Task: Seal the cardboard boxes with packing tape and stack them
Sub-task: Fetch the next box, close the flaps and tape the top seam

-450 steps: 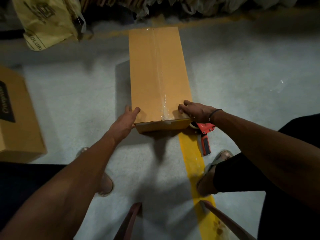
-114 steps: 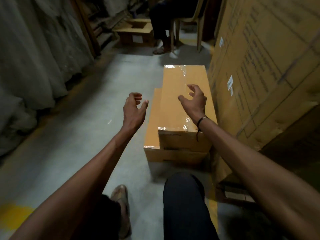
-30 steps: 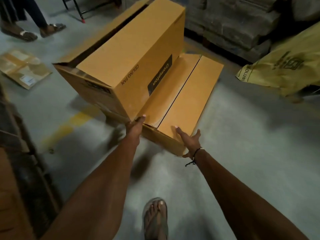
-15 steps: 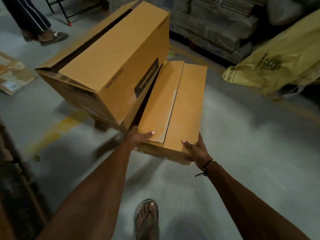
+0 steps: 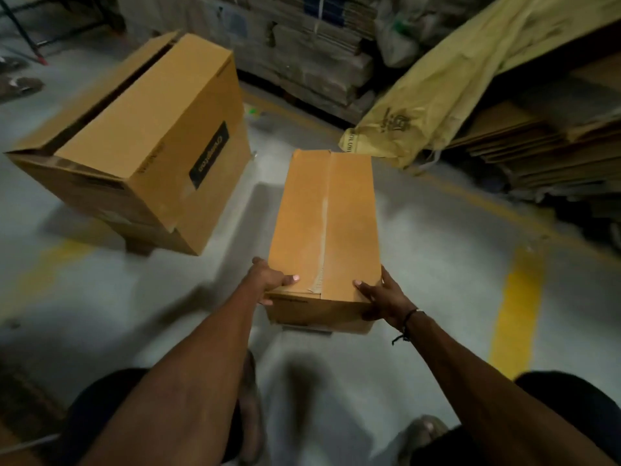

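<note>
A long narrow cardboard box [image 5: 322,223] lies lengthwise in front of me on the grey floor, its two top flaps meeting in an untaped centre seam. My left hand [image 5: 270,280] grips its near left corner, thumb on top. My right hand [image 5: 379,295] grips the near right corner, thumb on the top flap and fingers down the end face. No tape dispenser is in view.
A large printed carton [image 5: 144,142] with a gaping top sits to the left. Flattened cardboard stacks [image 5: 544,142] and a yellow sack [image 5: 447,82] line the right and back. Yellow floor lines [image 5: 514,307] run on the right. My feet [image 5: 250,408] are below the box.
The narrow box has come away from the large carton, which it leaned against, and now lies apart to the right, straight ahead of me. Both hands kept hold of its near end.
</note>
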Action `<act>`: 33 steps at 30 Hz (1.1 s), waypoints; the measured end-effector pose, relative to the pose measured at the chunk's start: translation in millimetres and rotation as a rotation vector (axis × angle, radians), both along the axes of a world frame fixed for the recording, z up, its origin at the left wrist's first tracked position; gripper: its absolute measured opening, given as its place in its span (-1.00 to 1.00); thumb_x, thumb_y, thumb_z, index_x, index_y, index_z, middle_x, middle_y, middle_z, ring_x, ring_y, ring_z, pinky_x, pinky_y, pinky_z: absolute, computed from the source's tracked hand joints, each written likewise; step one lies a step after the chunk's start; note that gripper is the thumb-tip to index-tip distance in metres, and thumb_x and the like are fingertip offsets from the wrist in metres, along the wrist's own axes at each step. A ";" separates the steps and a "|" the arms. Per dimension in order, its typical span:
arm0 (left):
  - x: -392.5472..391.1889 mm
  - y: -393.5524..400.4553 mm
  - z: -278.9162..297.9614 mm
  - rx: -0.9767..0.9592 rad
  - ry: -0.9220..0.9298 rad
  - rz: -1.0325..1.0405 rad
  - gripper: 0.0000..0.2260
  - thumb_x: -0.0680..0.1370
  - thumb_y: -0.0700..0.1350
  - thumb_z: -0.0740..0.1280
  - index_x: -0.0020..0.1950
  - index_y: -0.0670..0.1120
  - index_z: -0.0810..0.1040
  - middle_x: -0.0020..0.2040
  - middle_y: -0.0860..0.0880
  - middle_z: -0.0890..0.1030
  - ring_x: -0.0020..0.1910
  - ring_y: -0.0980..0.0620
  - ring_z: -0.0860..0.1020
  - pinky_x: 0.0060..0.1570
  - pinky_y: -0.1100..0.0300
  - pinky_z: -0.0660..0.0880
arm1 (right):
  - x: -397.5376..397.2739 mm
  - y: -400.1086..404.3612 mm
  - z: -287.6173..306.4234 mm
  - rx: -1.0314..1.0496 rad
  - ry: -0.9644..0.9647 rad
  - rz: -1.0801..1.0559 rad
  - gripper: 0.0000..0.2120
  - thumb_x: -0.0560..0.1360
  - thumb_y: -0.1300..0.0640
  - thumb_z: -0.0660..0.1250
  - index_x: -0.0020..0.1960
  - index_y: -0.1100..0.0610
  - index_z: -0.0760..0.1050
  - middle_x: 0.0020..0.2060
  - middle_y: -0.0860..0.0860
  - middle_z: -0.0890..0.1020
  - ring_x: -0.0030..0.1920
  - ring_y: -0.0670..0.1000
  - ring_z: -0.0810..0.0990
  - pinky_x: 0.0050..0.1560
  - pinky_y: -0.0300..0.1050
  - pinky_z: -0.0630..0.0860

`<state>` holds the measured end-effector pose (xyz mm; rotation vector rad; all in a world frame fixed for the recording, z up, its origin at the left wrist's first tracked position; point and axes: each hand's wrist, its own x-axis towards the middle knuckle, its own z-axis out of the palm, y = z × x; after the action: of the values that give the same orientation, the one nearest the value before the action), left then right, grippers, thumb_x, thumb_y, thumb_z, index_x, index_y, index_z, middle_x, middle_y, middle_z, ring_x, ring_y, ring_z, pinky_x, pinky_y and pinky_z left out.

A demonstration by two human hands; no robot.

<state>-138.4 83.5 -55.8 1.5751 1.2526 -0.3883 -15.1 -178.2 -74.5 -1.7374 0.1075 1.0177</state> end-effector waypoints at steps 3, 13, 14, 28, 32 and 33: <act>-12.6 -40.6 26.4 -0.009 -0.049 -0.021 0.10 0.40 0.04 0.66 0.66 -0.07 -0.05 0.60 -0.14 0.23 0.44 -0.24 0.40 0.06 -0.18 0.66 | -17.0 -45.3 30.3 0.008 -0.023 -0.043 -0.22 0.50 0.07 0.52 0.58 -0.14 0.18 0.40 0.05 0.44 0.33 0.24 0.45 -0.15 0.29 0.67; -59.8 -150.3 120.2 0.141 -0.246 -0.133 -0.11 0.39 0.08 0.65 0.51 -0.10 0.18 0.46 -0.13 0.39 0.36 -0.21 0.48 -0.06 -0.14 0.68 | -72.7 -158.1 125.1 0.089 -0.222 -0.142 -0.34 0.52 0.11 0.51 0.52 -0.09 0.31 0.29 0.02 0.56 0.22 0.13 0.55 -0.13 0.26 0.66; -60.9 -160.2 128.5 0.152 -0.266 -0.158 -0.11 0.40 0.09 0.64 0.52 -0.10 0.18 0.47 -0.13 0.39 0.37 -0.20 0.48 -0.13 -0.08 0.68 | -74.3 -169.3 131.1 0.099 -0.247 -0.169 -0.36 0.52 0.13 0.51 0.51 -0.06 0.33 0.29 0.03 0.58 0.21 0.11 0.57 -0.06 0.24 0.64; -18.2 -263.2 108.3 0.076 -0.318 -0.404 -0.27 0.45 0.06 0.61 0.40 -0.10 0.24 0.40 -0.14 0.43 0.22 -0.13 0.52 -0.14 -0.04 0.66 | -90.1 -287.2 131.7 0.046 -0.306 -0.411 -0.42 0.50 0.22 0.52 0.44 -0.03 0.38 0.27 0.13 0.62 0.21 0.21 0.63 -0.04 0.19 0.66; -0.8 -286.1 85.6 0.095 -0.274 -0.468 -0.23 0.43 0.06 0.63 0.42 -0.11 0.23 0.42 -0.16 0.43 0.30 -0.21 0.52 -0.16 -0.05 0.64 | -99.5 -313.2 102.8 -0.020 -0.291 -0.447 -0.32 0.51 0.10 0.52 0.53 -0.08 0.30 0.22 0.06 0.61 0.13 0.17 0.64 -0.01 0.34 0.65; 2.3 -291.7 77.9 0.105 -0.258 -0.483 -0.23 0.43 0.07 0.63 0.41 -0.11 0.24 0.41 -0.17 0.43 0.30 -0.21 0.51 -0.17 -0.05 0.64 | -101.3 -319.5 94.7 -0.036 -0.287 -0.449 -0.31 0.51 0.08 0.52 0.53 -0.10 0.29 0.21 0.04 0.61 0.11 0.16 0.64 -0.06 0.29 0.67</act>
<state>-136.1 -208.3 22.0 1.9487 0.6980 -0.4097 -116.3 -497.7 20.2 -1.7668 0.3168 0.4386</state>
